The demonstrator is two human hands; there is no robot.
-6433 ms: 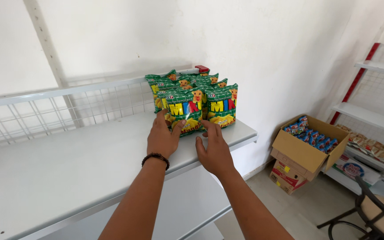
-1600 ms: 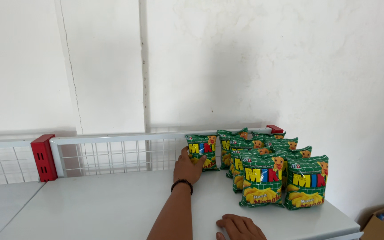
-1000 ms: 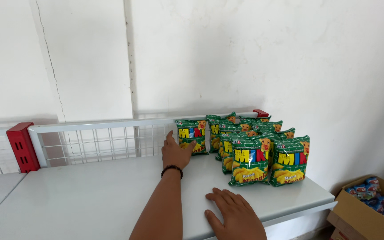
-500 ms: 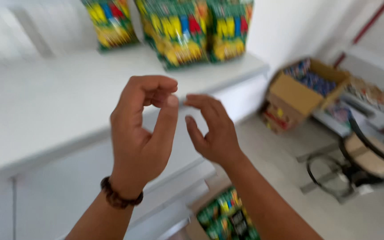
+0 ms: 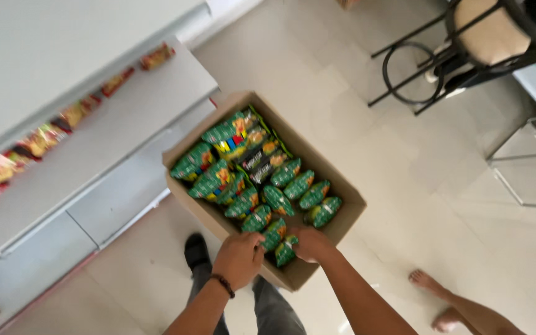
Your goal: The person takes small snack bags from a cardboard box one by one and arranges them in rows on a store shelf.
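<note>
Pale floor tiles surround a cardboard box [image 5: 336,214] still mostly full of green snack bags [image 5: 262,186], where the left hand [image 5: 238,259] and right hand [image 5: 310,243] each close on the nearest bags [image 5: 278,241].

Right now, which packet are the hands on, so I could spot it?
Find the open cardboard box on the tiled floor beside the white shelves. The green packet stands at the near end of its rows, by the corner closest to the person. Only there do both hands, left and right, meet.
</note>
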